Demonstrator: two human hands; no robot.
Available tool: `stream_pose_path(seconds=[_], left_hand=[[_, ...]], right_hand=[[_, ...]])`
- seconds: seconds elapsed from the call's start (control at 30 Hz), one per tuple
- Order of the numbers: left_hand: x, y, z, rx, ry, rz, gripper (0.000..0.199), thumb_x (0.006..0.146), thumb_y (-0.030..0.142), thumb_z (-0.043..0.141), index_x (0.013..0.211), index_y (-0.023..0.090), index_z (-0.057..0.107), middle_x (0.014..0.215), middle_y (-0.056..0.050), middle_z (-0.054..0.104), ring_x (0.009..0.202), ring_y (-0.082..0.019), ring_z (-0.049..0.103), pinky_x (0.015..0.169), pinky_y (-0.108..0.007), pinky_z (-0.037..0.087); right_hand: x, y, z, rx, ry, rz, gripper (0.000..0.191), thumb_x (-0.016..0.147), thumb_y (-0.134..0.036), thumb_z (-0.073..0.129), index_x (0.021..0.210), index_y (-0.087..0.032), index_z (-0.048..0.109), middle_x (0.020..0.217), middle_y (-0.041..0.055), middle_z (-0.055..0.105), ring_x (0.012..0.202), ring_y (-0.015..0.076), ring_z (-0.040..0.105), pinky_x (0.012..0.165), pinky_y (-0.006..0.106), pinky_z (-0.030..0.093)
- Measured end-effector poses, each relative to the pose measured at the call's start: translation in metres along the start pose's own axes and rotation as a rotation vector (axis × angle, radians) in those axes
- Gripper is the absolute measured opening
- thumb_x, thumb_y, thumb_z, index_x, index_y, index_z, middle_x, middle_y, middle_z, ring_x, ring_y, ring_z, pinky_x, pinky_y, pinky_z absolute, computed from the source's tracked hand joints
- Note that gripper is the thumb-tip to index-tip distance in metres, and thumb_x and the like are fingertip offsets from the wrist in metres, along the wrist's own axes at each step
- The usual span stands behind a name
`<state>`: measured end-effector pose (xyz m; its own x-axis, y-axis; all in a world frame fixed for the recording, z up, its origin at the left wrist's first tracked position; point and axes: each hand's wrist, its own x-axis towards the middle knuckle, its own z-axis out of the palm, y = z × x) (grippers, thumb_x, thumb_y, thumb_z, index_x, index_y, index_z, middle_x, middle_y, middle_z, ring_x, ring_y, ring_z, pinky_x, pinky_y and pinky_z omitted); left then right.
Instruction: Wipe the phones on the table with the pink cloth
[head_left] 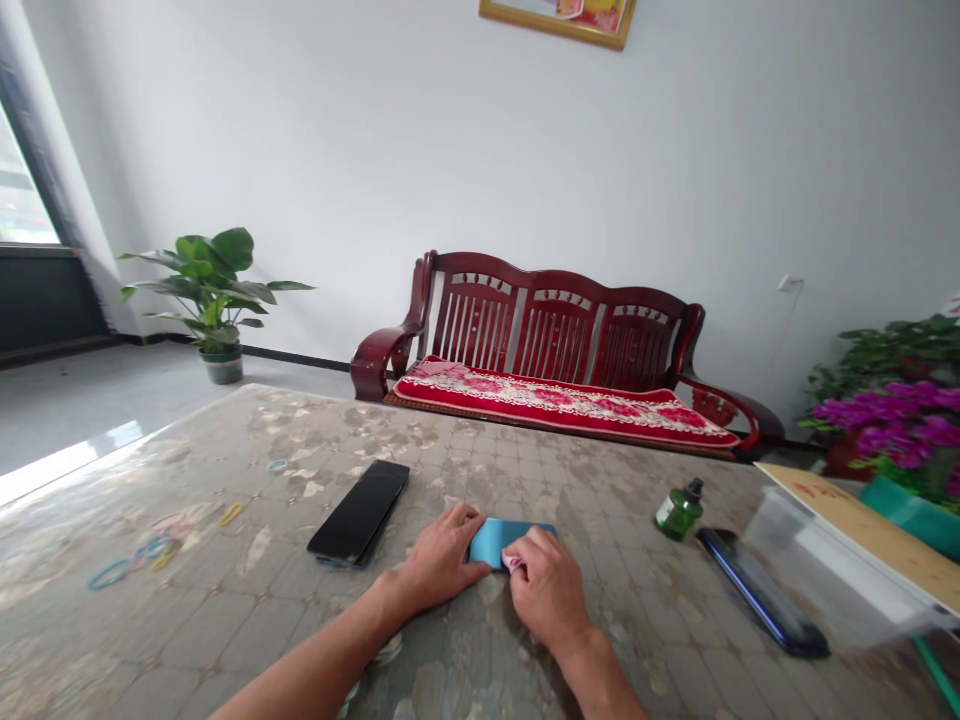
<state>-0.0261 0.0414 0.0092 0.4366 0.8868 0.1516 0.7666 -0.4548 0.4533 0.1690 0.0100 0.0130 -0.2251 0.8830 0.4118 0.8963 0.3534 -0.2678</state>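
Note:
A flat blue phone (489, 540) lies crosswise on the patterned table, apparently with its shiny back up. My left hand (444, 555) grips its left end, thumb on the near edge and fingers on the far edge. Closed over the phone's right part is my right hand (549, 585), pinching a small white and pink cloth (513, 562) against the surface. Most of the cloth and the phone's right end are hidden under those fingers. Left of my hands lies a black phone (360, 512), screen up.
Coloured elastic bands (154, 548) are scattered on the table's left. At right stand a green dropper-like bottle (679, 510), a dark blue phone (761, 592) and a clear plastic box (817, 565) with a tan board (855, 520) on it. A wooden bench (562, 330) is behind.

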Motion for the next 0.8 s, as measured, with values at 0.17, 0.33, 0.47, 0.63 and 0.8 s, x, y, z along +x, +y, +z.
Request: stream_pose_path(seconds=[0.17, 0.33, 0.47, 0.63, 0.8], left_hand=[[0.0, 0.001, -0.001, -0.006, 0.006, -0.002, 0.05, 0.075, 0.035, 0.063, 0.123, 0.026, 0.057, 0.126, -0.006, 0.054, 0.113, -0.026, 0.055, 0.097, -0.033, 0.043], [-0.001, 0.002, -0.003, -0.013, 0.013, 0.008, 0.047, 0.075, 0.034, 0.064, 0.121, 0.025, 0.058, 0.124, -0.006, 0.054, 0.111, -0.026, 0.056, 0.095, -0.033, 0.044], [0.0, 0.001, -0.002, -0.01, 0.011, 0.016, 0.046, 0.075, 0.035, 0.064, 0.12, 0.024, 0.058, 0.125, -0.007, 0.054, 0.112, -0.027, 0.056, 0.096, -0.034, 0.044], [0.0, 0.001, -0.001, 0.0, 0.009, 0.016, 0.047, 0.076, 0.034, 0.062, 0.121, 0.024, 0.057, 0.126, -0.006, 0.054, 0.113, -0.026, 0.055, 0.096, -0.033, 0.044], [0.0, 0.002, -0.002, 0.017, 0.004, 0.014, 0.045, 0.076, 0.035, 0.062, 0.12, 0.024, 0.057, 0.126, -0.006, 0.054, 0.112, -0.025, 0.056, 0.096, -0.032, 0.044]], right_hand=[[0.006, 0.034, -0.012, -0.109, 0.011, 0.181, 0.022, 0.076, -0.004, 0.053, 0.07, -0.023, 0.063, 0.077, -0.0011, 0.062, 0.074, 0.0129, 0.056, 0.065, 0.024, 0.031], [0.01, 0.049, -0.006, -0.068, 0.056, 0.152, 0.026, 0.082, -0.006, 0.05, 0.081, -0.025, 0.068, 0.085, 0.0002, 0.064, 0.085, 0.0149, 0.057, 0.072, 0.023, 0.034], [0.017, 0.052, -0.002, -0.014, 0.055, 0.107, 0.031, 0.084, -0.006, 0.046, 0.089, -0.025, 0.07, 0.089, 0.0016, 0.065, 0.091, 0.016, 0.057, 0.079, 0.022, 0.037], [0.017, 0.052, -0.009, -0.026, 0.033, 0.157, 0.03, 0.079, -0.003, 0.049, 0.081, -0.024, 0.07, 0.085, -0.0001, 0.065, 0.085, 0.0132, 0.059, 0.072, 0.021, 0.036], [0.009, 0.048, -0.016, -0.071, -0.019, 0.23, 0.023, 0.075, -0.005, 0.053, 0.067, -0.023, 0.065, 0.076, -0.0037, 0.063, 0.068, 0.0096, 0.057, 0.06, 0.023, 0.029]])
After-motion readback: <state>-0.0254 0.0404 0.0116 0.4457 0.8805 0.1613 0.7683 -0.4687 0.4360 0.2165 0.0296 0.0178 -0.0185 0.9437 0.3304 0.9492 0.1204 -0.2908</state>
